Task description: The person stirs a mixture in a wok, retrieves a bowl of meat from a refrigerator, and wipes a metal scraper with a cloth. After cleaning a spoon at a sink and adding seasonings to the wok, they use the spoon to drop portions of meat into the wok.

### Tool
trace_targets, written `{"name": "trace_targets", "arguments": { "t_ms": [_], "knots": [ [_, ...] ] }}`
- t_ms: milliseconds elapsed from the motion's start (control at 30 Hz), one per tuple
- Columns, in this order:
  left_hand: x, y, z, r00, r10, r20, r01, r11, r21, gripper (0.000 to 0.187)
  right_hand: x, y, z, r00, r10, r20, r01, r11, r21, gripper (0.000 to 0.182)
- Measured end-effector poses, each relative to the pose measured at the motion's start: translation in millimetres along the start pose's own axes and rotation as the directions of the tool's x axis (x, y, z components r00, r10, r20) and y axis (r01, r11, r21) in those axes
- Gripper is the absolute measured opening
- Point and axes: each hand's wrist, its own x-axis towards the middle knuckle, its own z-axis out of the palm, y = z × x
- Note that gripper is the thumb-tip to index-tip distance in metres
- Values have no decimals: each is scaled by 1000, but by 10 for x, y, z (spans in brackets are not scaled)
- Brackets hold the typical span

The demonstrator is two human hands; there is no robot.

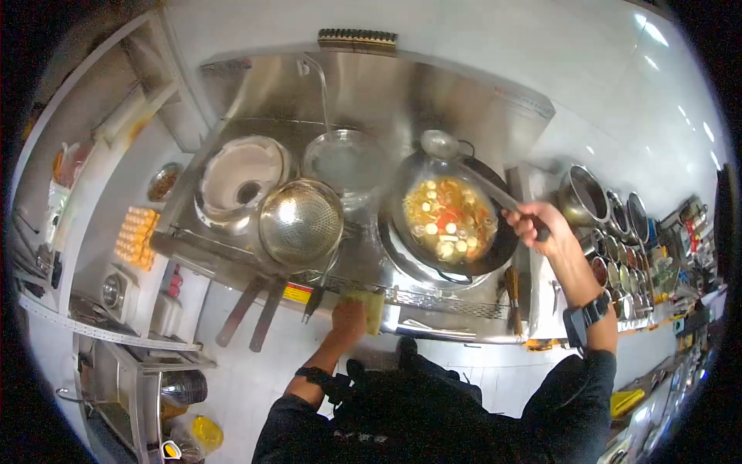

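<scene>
A dark wok (393, 220) on the right burner holds a soup with white round slices, red pieces and yellow bits. My right hand (537, 226) is closed on the handle of a metal ladle (440, 144), whose bowl is over the wok's far rim. At the stove's front edge, my left hand (349, 319) is closed on a yellowish-green cloth (372, 311). Left of the wok, a perforated strainer (300, 223) rests with its handle toward me. Behind it stands a round pot (340, 161) below a tap pipe.
A burner ring (241, 178) is at the left of the stove. Egg trays (136, 237) and shelves stand farther left. To the right are metal pots (585, 195) and several seasoning containers (624, 277). A brush (513, 300) leans by the stove's right front.
</scene>
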Motion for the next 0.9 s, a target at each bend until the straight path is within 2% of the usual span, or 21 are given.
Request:
{"name": "trace_targets", "arguments": {
  "t_ms": [67, 100, 133, 167, 200, 267, 300, 367, 433, 467, 500, 567, 700, 767, 867, 900],
  "knots": [
    [-28, 22, -74, 999, 4, 34, -6, 997, 76, 29, -180, 187, -210, 998, -2, -70, -4, 996, -85, 26],
    [-43, 4, -15, 1000, 29, -1, -29, 998, 58, 30, -262, 287, -276, 993, -16, -113, 3, 994, -114, 14],
    [-39, -25, 62, 998, 51, -39, -50, 998, 43, 30, -268, 391, -457, 962, -75, -263, 15, 975, -221, 14],
    [-34, -40, 122, 994, 70, -79, -68, 997, 29, 31, -332, 462, -597, 958, -44, -284, -30, 968, -249, 15],
    [-16, -48, 151, 995, 63, -83, -62, 998, 19, 31, -396, 536, -630, 935, -154, -320, 34, 936, -349, 10],
    [-2, -62, 190, 995, 52, -89, -52, 999, 3, 32, -582, 593, -450, 898, -254, -359, 28, 847, -530, 9],
    [-3, -60, 196, 992, 56, -113, -56, 998, 2, 32, -621, 554, -411, 894, -269, -359, -32, 760, -649, 11],
    [-2, -56, 199, 985, 64, -162, -64, 998, 3, 32, -666, 460, -354, 887, -300, -351, -148, 534, -832, 15],
    [4, -80, 297, 983, 62, -172, -64, 998, -4, 33, -651, 337, -162, 874, -470, -123, -116, 44, -992, 19],
    [4, -102, 350, 982, 59, -178, -61, 998, -4, 34, -600, 282, -96, 863, -505, 21, -102, -215, -971, 21],
    [-8, -87, 366, 979, 29, -200, -27, 1000, 9, 32, -357, 210, -373, 814, -528, 242, -120, -561, -819, 26],
    [-19, -33, 360, 968, -33, -251, 44, 998, 38, 29, -62, 89, -82, 804, -494, 331, -89, -651, -754, 25],
    [-62, 45, 142, 983, -97, -153, 93, 995, -38, 25, 863, -15, 575, 786, -506, 355, -45, -620, -784, 23],
    [-80, 61, 130, 985, -83, -150, 81, 997, -17, 25, 1577, -18, 665, 810, -421, 409, 27, -669, -743, 25],
    [-44, 30, 182, 993, -119, 9, 119, 990, -68, 29, 2274, 177, 911, 775, -357, 521, 109, -737, -667, 25],
    [-55, 35, 180, 993, -117, -23, 116, 992, -49, 29, 2581, 295, 894, 758, -349, 552, 140, -739, -659, 25]
  ]
}}
